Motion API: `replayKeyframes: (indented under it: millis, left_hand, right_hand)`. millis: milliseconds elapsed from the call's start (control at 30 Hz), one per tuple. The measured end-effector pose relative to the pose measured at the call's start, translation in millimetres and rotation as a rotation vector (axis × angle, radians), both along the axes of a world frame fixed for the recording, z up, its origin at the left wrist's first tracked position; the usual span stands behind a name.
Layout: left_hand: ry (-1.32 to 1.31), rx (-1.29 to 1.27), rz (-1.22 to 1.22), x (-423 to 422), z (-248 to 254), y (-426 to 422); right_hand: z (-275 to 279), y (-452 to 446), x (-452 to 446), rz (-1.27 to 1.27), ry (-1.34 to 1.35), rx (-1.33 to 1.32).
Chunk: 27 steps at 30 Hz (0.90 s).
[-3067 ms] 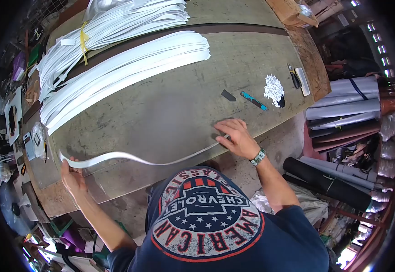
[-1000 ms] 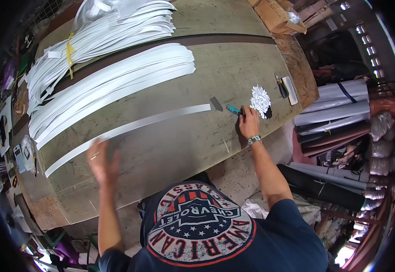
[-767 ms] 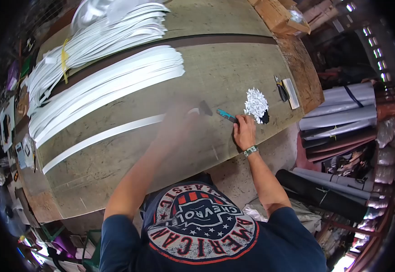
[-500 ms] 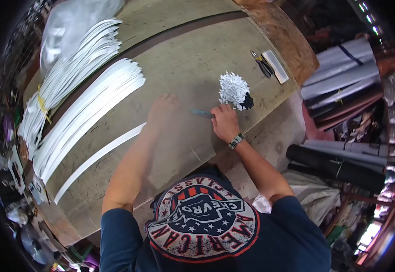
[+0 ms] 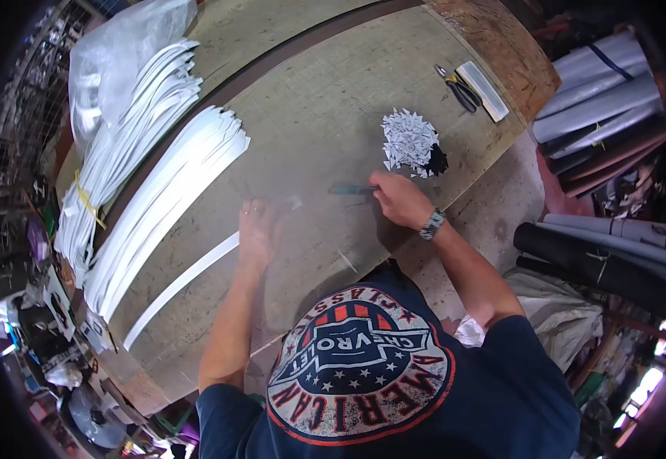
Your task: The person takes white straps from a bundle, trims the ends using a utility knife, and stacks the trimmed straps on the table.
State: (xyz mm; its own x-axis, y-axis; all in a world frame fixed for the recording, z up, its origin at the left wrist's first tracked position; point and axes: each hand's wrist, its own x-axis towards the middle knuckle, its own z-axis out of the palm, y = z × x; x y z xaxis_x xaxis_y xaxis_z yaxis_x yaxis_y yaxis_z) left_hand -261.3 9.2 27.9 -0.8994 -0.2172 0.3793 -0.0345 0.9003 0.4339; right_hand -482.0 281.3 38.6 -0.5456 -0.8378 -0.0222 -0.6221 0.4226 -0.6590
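Note:
A single white strip (image 5: 184, 283) lies curved across the near left of the table. My left hand (image 5: 258, 229) is closed over its right-hand part, and a short blurred end shows beyond my fingertips. In my right hand (image 5: 403, 199) is a slim dark teal tool (image 5: 352, 189), gripped at one end and pointing left toward the strip's end; its tip is too blurred to make out. Just beyond my right hand is a heap of small white triangular scraps (image 5: 409, 138), with black scraps (image 5: 438, 161) at its right side.
A fanned stack of white strips (image 5: 168, 199) lies left of my left arm. Past a dark raised bar (image 5: 271, 53) are a strip bundle (image 5: 130, 134) tied with yellow and a clear plastic bag (image 5: 107, 53). Pliers (image 5: 459, 88) and a whetstone-like block (image 5: 482, 92) lie far right. Rolled sheets (image 5: 600, 92) stand off the table.
My left hand has drawn back toward my body, and the strip's end now shows past it. My right hand keeps the tool, now turned more level. The whole view has shifted slightly.

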Motion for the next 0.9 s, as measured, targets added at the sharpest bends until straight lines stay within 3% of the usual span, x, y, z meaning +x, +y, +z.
replayKeyframes:
  millis: [133, 167, 367, 500, 600, 733, 900]
  left_hand:
    - [0.035, 0.042, -0.034, -24.4, -8.8, 32.5]
    - [0.021, 0.062, -0.022, -31.2, -10.3, 38.8]
    - [-0.034, 0.15, 0.002, -49.3, -2.1, 58.5]
    - [-0.049, 0.161, 0.0, -49.3, 0.3, 58.2]
    - [-0.101, 0.15, 0.022, -54.6, 3.4, 62.3]
    - [-0.136, 0.148, 0.054, -61.2, 6.9, 67.2]
    - [-0.074, 0.177, 0.062, -57.2, -6.2, 64.6]
  right_hand:
    - [38.3, 13.6, -14.7, -0.02, -0.261, -0.075]
    - [44.3, 16.7, -15.3, -0.028, -0.28, -0.178]
    - [80.0, 31.8, -18.2, -0.022, -0.279, -0.125]
    - [61.6, 29.7, -18.2, 0.082, -0.184, 0.085]
    - [46.9, 19.1, -5.9, 0.127, 0.032, -0.117]
    - [28.8, 6.8, 6.7, 0.183, 0.045, 0.031]
    - [4.8, -2.6, 25.3, 0.217, 0.08, 0.018]
